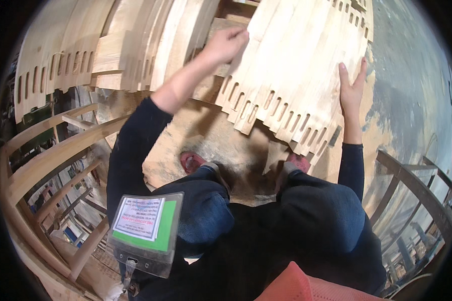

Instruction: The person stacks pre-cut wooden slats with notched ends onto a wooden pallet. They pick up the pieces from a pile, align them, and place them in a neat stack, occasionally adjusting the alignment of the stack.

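Ahead of me at centre right lies a stack of pale wooden slats point(291, 65), side by side, with oblong slots near their uneven near ends. At the stack's left side, my left hand point(227, 46) is closed, its curled fingers at the edge of the outermost slat. The fingertips are partly hidden there. My right hand point(353, 90) rests along the right edge of the stack, fingers and thumb spread apart, gripping nothing.
More slotted wooden boards point(130, 45) stand in rows at the upper left. A wooden rack point(60, 150) is to my left, and a dark frame point(417, 190) to my right. My feet, in red footwear point(191, 161), are just below the slats on a dusty floor point(171, 145).
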Tool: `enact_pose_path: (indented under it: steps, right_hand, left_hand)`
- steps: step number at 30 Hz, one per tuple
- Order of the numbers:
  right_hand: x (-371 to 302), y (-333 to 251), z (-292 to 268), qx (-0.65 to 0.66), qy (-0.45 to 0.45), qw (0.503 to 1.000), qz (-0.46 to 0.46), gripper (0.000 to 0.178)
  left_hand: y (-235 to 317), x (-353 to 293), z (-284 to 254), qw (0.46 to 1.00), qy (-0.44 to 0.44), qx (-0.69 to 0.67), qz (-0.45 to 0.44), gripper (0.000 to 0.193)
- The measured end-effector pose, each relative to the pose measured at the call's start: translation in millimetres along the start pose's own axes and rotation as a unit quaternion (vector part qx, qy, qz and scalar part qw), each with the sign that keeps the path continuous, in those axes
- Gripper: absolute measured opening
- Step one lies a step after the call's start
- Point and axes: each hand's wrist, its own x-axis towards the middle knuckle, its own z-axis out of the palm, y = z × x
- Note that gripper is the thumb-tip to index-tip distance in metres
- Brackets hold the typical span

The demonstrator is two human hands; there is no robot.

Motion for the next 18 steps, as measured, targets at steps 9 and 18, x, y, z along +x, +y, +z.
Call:
enact_pose_path:
  steps: [9, 18]
  right_hand:
    - [-2.4, -1.8, -1.3, -0.035, -0.005, 0.999, 0.027, 0.08]
    - [5.2, -58.3, 13.8, -0.193, -0.005, 0.957, -0.218, 0.076]
  left_hand:
    - [-47.0, -164.5, -20.1, 0.878, 0.06, -0.443, -0.172, 0.056]
    - [-79.7, -155.4, -54.7, 0.817, 0.217, -0.51, -0.16, 0.054]
